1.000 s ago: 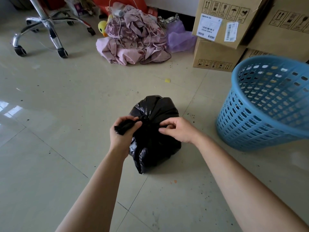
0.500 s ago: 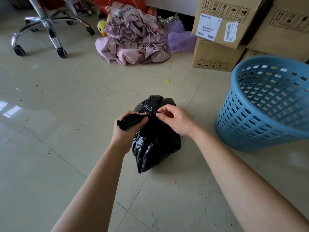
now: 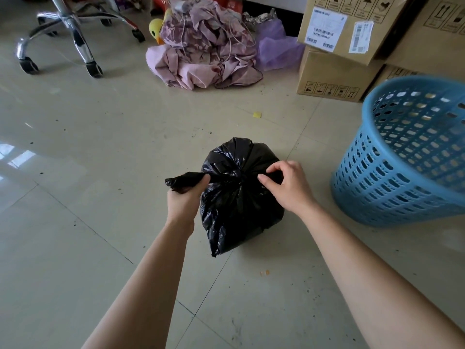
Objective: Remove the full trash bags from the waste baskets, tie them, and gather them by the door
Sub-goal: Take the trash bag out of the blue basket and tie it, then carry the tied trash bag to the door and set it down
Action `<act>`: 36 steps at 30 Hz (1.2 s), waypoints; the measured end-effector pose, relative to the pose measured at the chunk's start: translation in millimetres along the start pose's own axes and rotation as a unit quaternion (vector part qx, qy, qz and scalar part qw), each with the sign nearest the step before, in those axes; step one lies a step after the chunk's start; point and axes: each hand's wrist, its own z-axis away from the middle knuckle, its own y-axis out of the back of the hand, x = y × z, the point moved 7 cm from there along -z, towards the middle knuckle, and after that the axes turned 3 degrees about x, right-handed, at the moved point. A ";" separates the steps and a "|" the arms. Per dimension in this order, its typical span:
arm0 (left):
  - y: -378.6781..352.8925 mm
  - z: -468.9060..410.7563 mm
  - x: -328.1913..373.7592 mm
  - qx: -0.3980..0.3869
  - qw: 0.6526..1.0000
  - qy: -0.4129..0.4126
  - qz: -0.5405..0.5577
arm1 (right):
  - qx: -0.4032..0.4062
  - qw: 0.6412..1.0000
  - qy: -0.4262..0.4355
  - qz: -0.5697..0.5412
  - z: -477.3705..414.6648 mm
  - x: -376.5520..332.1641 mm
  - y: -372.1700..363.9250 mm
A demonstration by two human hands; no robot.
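A full black trash bag (image 3: 236,205) stands on the tiled floor in the middle of the head view, its neck gathered into a knot at the top. My left hand (image 3: 185,197) grips the twisted left end of the neck, which sticks out past my fist. On the right side of the knot, my right hand (image 3: 284,185) pinches the other end between thumb and fingers. A blue perforated waste basket (image 3: 402,157) stands to the right of the bag with no liner visible in it.
A heap of pink cloth (image 3: 203,51) with a yellow duck toy (image 3: 156,27) lies at the back. Stacked cardboard boxes (image 3: 334,46) fill the back right. A chrome chair base on castors (image 3: 73,36) stands back left. Crumbs dot the floor.
My right hand has moved from the knot out to the right, drawing its end of the neck away. The left hand has pulled its end further left and the neck is stretched tighter.
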 end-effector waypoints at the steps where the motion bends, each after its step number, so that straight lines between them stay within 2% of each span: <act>1: -1.7 1.0 -1.7 0.008 1.000 0.000 -0.006 | 0.014 0.999 -0.023 -0.021 2.1 5.4 -2.9; 4: -14.7 -3.1 -27.4 -0.010 0.998 0.041 -0.035 | -0.023 0.983 -0.130 -0.128 11.5 18.1 -33.9; 6: -24.2 -2.9 -44.5 -0.028 0.996 0.069 -0.056 | -0.017 0.971 -0.153 -0.185 14.5 20.9 -54.5; 9: -30.8 -5.5 -56.2 -0.008 0.995 0.064 -0.077 | 0.029 0.968 -0.148 -0.202 15.3 18.1 -62.5; 13: -22.0 0.8 -44.5 0.092 0.991 0.031 -0.091 | 0.104 0.964 -0.111 -0.220 19.6 -7.6 -47.3; 19: 1.6 53.9 26.2 0.156 0.984 0.034 -0.084 | 0.106 0.957 -0.102 -0.249 50.3 -72.4 -5.6; 24: 16.4 97.6 154.3 0.169 0.982 0.003 -0.087 | 0.092 0.948 -0.104 -0.286 53.2 -157.5 67.1; 28: 14.0 135.1 303.7 0.146 0.985 -0.054 -0.070 | 0.121 0.944 -0.071 -0.299 36.2 -257.8 170.7; 34: -7.0 205.5 598.5 0.105 0.980 -0.162 -0.046 | 0.185 0.935 0.011 -0.301 -0.2 -461.3 405.2; 36: -11.8 243.6 687.2 0.096 0.979 -0.175 -0.041 | 0.216 0.930 0.020 -0.297 2.6 -526.9 484.0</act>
